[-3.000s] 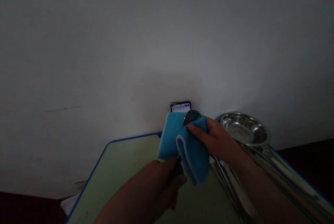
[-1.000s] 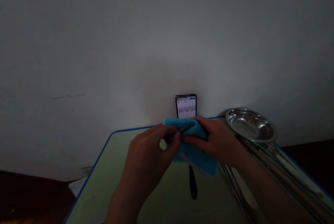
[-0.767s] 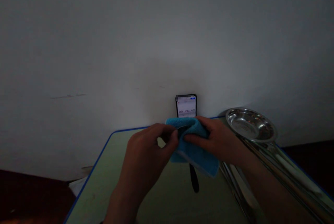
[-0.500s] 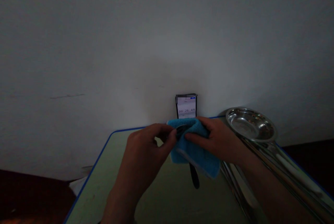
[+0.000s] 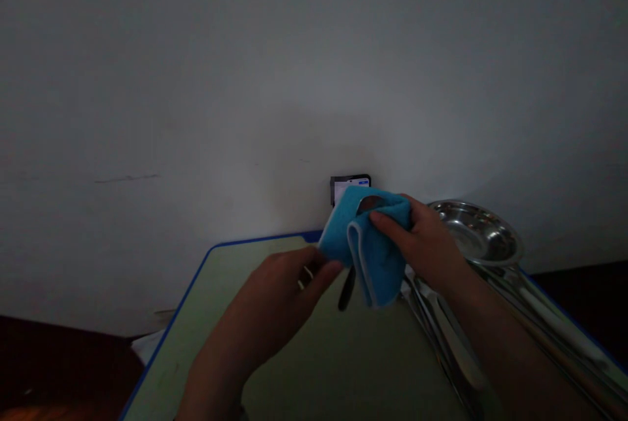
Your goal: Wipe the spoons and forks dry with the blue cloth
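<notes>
My right hand [image 5: 424, 241] grips a folded blue cloth [image 5: 380, 270], which is wrapped around a utensil with a rounded metal head [image 5: 369, 203]. The utensil's dark handle [image 5: 346, 290] sticks out below the cloth; cloth and fingers cover the rest, so I cannot tell its exact kind. At the cloth's lower left corner, my left hand [image 5: 289, 287] has its thumb and fingers closed on the edge, close beside the handle. Both hands are held above the green table.
Behind the cloth a phone [image 5: 351, 182] leans against the wall, partly covered. A steel bowl [image 5: 483, 235] stands at the table's back right. Several long metal utensils [image 5: 441, 326] lie under my right forearm. The table [image 5: 235, 270] has a blue edge.
The cloth and utensil have risen and turned, so the handle now slants down to the left. My left hand has moved from the utensil's metal head down to the cloth's corner.
</notes>
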